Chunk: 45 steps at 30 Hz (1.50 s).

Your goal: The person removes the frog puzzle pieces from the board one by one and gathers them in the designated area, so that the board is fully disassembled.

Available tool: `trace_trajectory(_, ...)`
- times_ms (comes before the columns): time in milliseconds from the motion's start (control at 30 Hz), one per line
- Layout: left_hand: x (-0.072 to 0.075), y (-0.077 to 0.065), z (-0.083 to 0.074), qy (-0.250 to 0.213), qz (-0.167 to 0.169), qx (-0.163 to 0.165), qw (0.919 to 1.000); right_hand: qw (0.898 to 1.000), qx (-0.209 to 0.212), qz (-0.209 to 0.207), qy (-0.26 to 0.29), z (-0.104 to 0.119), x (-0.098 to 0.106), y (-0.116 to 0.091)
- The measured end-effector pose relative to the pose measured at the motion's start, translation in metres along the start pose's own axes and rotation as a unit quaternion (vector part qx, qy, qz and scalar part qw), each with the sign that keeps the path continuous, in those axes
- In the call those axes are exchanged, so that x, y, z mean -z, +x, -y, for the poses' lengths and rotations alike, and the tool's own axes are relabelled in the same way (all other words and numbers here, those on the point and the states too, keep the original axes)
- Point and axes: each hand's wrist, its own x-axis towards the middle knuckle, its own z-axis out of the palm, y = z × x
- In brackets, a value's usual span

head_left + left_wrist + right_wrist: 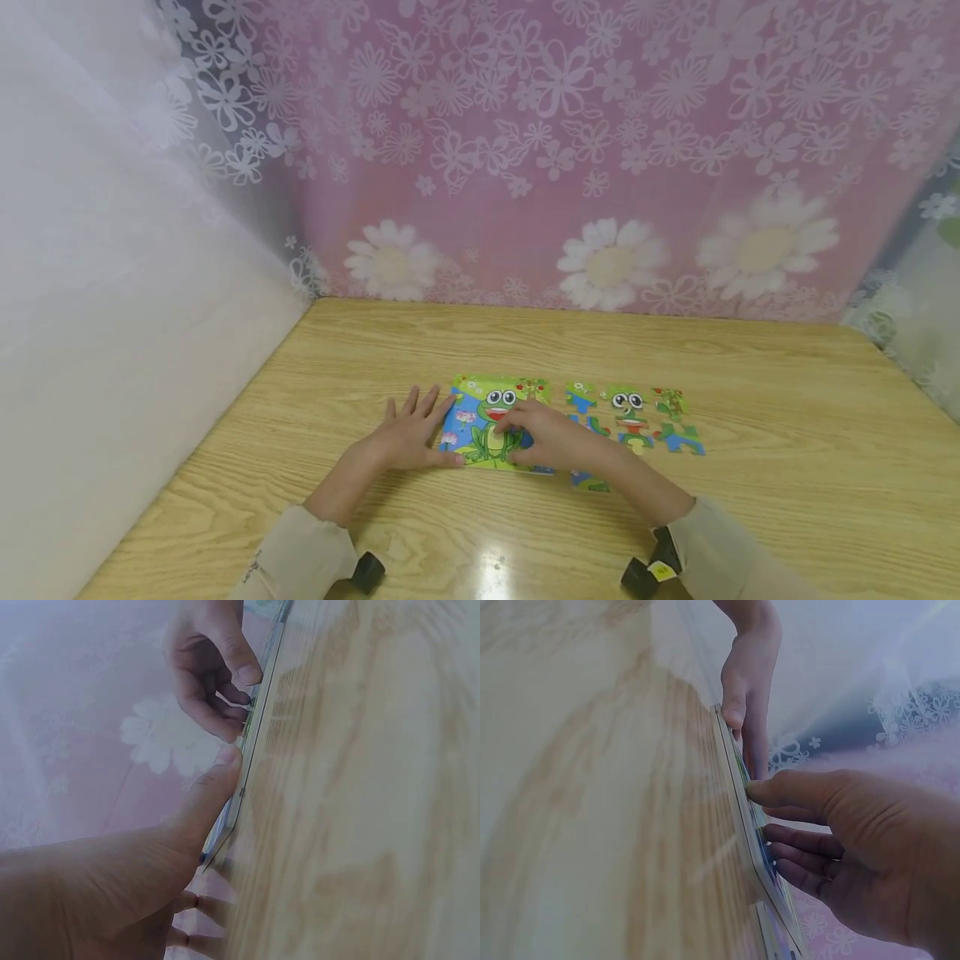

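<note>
A frog picture puzzle board [461, 392] lies flat on the table. My left hand [408, 437] is at its left side, fingers spread and fairly straight, with the thumb [217, 776] on the near left corner. Over the frog's belly, my right hand [551, 437] touches the board with thumb and fingertips. In the right wrist view the right thumb [780, 789] and lower fingers [802, 859] stand apart, tips at the picture's surface. No separate piece shows between them. Loose frog puzzle pieces [628, 402] lie right of the board, some partly hidden by the right hand and forearm.
The wooden table [787, 417] reaches back to a pink flowered curtain [480, 208]. A white wall covering [135, 292] borders it on the left. Among the loose pieces, a green and blue piece [681, 439] lies farthest right.
</note>
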Motion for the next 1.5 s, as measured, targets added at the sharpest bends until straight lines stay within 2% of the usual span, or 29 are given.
trace_trajectory(367, -0.002, 0.0, 0.002, 0.003, 0.003, 0.001, 1.0, 1.0, 0.0, -0.004, 0.023, -0.002, 0.0, -0.001)
trace_trajectory(633, -0.002, 0.001, 0.002, 0.005, 0.001, 0.002, 1.0, 0.998, 0.002, -0.001, 0.059, -0.001, 0.003, -0.001)
trace_trajectory(900, 0.0, 0.001, 0.001, 0.007, 0.005, 0.003, 1.0, 0.998, 0.021, -0.027, 0.045, -0.001, 0.0, 0.0)
trace_trajectory(1100, 0.0, 0.001, 0.0, 0.008, 0.005, 0.002, 1.0, 0.997, -0.006, -0.043, 0.063, -0.002, 0.0, -0.001)
trace_trajectory(1333, -0.001, 0.001, 0.001, 0.015, 0.004, 0.003, 0.9999, 0.995, -0.021, -0.06, 0.082, -0.003, 0.009, -0.011)
trace_trajectory(1500, -0.001, 0.0, 0.001, 0.011, 0.003, 0.002, 0.9999, 0.992, -0.01, -0.075, 0.096, -0.007, 0.019, -0.028)
